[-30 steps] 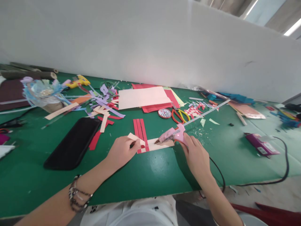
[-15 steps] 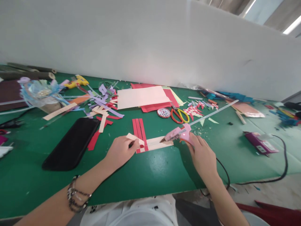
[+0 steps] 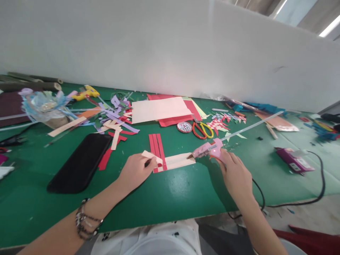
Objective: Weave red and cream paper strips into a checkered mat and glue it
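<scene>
Red paper strips (image 3: 157, 147) and cream strips (image 3: 180, 160) lie on the table, interlaced at their lower left corner. My left hand (image 3: 138, 170) pinches the lifted end of a cream strip (image 3: 152, 156) beside the red ones. A pink glue gun (image 3: 208, 149) is gripped in my right hand (image 3: 235, 171), its metal tip at the right part of the flat cream strips. From the gun's back a long clear glue stick (image 3: 252, 125) sticks out.
A black phone-like case (image 3: 81, 163) lies left of my left hand. Behind are cream sheets (image 3: 160, 109), scissors (image 3: 202, 130), a round tin (image 3: 184, 127) and paper scraps (image 3: 117, 113). A purple power block (image 3: 293, 161) sits at right.
My right hand has moved right with the glue gun, its tip travelling along the cream strips toward their right end. My left hand keeps its place and hold.
</scene>
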`<state>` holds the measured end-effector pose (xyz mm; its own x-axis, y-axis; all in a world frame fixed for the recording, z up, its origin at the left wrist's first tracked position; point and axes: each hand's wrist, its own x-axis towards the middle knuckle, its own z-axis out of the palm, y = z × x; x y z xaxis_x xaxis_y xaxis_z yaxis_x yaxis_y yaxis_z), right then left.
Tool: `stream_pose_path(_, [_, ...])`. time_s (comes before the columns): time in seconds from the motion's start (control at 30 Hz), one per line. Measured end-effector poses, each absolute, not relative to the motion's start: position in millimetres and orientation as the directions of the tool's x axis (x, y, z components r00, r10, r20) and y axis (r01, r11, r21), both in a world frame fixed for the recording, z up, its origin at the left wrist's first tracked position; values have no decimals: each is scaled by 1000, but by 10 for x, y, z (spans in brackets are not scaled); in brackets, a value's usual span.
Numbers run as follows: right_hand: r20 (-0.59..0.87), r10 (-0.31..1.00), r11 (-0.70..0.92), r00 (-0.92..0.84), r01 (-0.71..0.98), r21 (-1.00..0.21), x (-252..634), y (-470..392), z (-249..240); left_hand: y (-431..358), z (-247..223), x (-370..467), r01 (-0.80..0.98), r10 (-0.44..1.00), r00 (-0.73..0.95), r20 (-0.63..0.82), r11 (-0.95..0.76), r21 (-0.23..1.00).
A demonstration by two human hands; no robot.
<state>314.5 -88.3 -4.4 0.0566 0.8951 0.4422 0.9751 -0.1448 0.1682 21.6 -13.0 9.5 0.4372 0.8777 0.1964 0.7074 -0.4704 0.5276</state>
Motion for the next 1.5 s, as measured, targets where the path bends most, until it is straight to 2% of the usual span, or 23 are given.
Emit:
stream_pose_path(0.63, [437, 899, -107, 1, 970, 218, 3179, -863, 11, -127, 120, 225, 704, 871, 449, 202, -483, 520])
stream_pose_path(1.0, [393, 920, -45, -9, 991, 129, 2973, -810, 43, -128, 117, 230, 702, 874, 444, 198, -477, 529])
stream_pose_path(1.23, [376, 924, 29, -63, 995, 96, 2772, -729, 35, -126, 99, 223, 727, 866, 449, 220, -498, 473])
stream_pose_path(1.5, [388, 921, -3, -35, 995, 96, 2885, -751, 17, -130, 100, 216, 717, 873, 442, 205, -482, 504])
